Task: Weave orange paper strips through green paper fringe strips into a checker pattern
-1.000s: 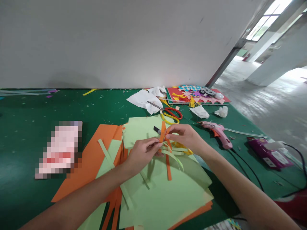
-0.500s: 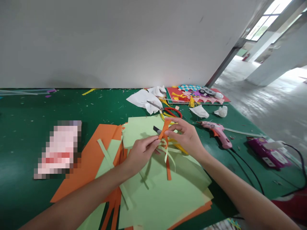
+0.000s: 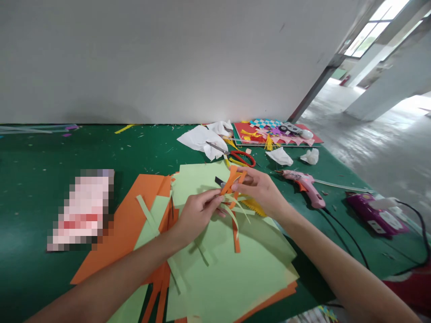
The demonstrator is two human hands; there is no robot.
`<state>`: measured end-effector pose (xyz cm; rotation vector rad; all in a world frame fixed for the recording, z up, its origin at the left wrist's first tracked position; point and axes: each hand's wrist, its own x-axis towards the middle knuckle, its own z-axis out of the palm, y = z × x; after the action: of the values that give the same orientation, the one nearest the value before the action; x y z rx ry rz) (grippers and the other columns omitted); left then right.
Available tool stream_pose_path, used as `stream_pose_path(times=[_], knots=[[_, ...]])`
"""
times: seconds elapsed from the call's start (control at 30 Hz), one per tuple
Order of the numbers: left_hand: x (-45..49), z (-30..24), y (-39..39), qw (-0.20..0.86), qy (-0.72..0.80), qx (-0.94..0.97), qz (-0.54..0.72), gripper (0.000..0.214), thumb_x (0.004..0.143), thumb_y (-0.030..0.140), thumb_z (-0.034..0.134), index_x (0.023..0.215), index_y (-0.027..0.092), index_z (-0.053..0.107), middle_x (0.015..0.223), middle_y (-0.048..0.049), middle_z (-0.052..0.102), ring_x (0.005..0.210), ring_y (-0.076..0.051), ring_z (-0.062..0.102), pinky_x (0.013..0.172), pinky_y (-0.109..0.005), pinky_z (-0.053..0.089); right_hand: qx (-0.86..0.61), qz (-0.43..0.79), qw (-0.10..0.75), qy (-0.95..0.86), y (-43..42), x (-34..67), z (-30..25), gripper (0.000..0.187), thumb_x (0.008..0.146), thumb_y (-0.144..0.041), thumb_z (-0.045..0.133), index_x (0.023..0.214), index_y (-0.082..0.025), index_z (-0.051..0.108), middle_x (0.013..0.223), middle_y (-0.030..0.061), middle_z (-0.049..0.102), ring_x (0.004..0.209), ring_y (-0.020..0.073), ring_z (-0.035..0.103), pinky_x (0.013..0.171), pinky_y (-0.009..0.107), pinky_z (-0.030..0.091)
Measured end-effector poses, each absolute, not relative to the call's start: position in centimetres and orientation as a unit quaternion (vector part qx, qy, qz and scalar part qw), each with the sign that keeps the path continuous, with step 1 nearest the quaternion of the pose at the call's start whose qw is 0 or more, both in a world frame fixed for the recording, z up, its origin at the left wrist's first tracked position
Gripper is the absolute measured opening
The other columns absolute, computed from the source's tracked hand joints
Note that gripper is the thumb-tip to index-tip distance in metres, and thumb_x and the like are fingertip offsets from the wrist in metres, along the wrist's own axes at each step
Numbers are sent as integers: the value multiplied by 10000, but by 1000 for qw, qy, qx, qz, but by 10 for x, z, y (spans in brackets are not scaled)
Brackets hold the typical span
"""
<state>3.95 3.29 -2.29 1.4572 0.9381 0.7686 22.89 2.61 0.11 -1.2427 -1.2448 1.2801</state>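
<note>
Between both hands are orange paper strips (image 3: 229, 180), crossed and bent, with pale green paper strips (image 3: 232, 220) hanging among them. My left hand (image 3: 198, 213) pinches the lower left end of the strips. On the right, my right hand (image 3: 259, 186) holds the upper part of an orange strip between thumb and fingers. Beneath them lies a stack of light green paper sheets (image 3: 232, 273) with orange edges showing. A utility knife (image 3: 219, 181) lies just behind the strips, its dark tip showing. Something yellow and jagged (image 3: 255, 207) sits partly hidden under my right hand.
Orange sheets (image 3: 126, 224) and cut strips lie left, near a blurred-out pink item (image 3: 81, 208). Red-handled scissors (image 3: 242, 158) and white tissue (image 3: 202, 140) are behind. To the right are a pink glue gun (image 3: 305, 186), its cord and a purple box (image 3: 375, 215).
My right hand has shifted slightly, and an orange strip now bends into a loop near its fingers. The hanging green strips have swung and spread a little. My left hand stays nearly in place.
</note>
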Motion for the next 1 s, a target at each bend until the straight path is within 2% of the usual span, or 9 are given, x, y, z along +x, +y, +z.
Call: stream_pose_path(times=[0.1,0.17,0.3,0.37,0.47,0.6,0.83,1.0], knots=[[38,-19,33,599,384,627,319,289,889,396,553,1032,165,651,902,-33,698,676,-182,720,639,-245,544,-507,517,477,-499,27,227,-1,292,674,-290,788,911,-168,669,822,36,720,741,167,657,720,294,499],[37,-17,32,618,371,618,314,313,884,360,561,1112,160,635,905,-37,704,683,-182,719,671,-260,553,-515,506,493,-486,26,225,-1,256,663,-288,795,847,-172,661,771,19,708,690,152,644,663,272,490],[36,-18,32,658,353,586,314,516,832,223,591,1333,141,500,981,-71,723,736,-189,723,734,-291,568,-518,496,526,-457,25,223,2,234,684,-305,778,812,-175,632,691,-2,674,610,135,613,571,249,468],[36,-20,32,667,341,590,300,664,806,176,622,1426,158,384,1032,-83,723,846,-205,720,781,-296,565,-518,483,544,-450,25,223,2,239,687,-310,777,816,-174,629,693,-3,669,597,127,602,551,238,458],[38,-22,33,662,338,590,313,764,783,192,677,1460,155,323,1066,-97,718,975,-224,691,819,-289,558,-521,469,557,-445,24,222,0,258,693,-327,774,843,-174,630,713,1,669,599,127,598,547,237,460],[40,-19,32,655,367,578,318,751,779,243,700,1443,149,363,1006,-85,726,873,-207,714,839,-312,561,-508,477,558,-449,22,220,-3,256,717,-341,759,867,-178,632,719,0,660,609,132,604,560,245,472],[39,-19,33,650,374,576,326,639,835,276,629,1423,170,401,858,-42,720,748,-187,720,779,-312,577,-531,473,534,-458,19,216,7,242,736,-364,733,840,-175,623,770,35,677,686,178,645,616,287,510],[39,-21,36,668,347,559,348,599,853,266,605,1410,161,411,959,-66,717,818,-186,700,744,-296,586,-495,519,478,-508,22,224,8,312,763,-383,718,1008,-195,671,919,54,707,825,207,668,726,324,529]])
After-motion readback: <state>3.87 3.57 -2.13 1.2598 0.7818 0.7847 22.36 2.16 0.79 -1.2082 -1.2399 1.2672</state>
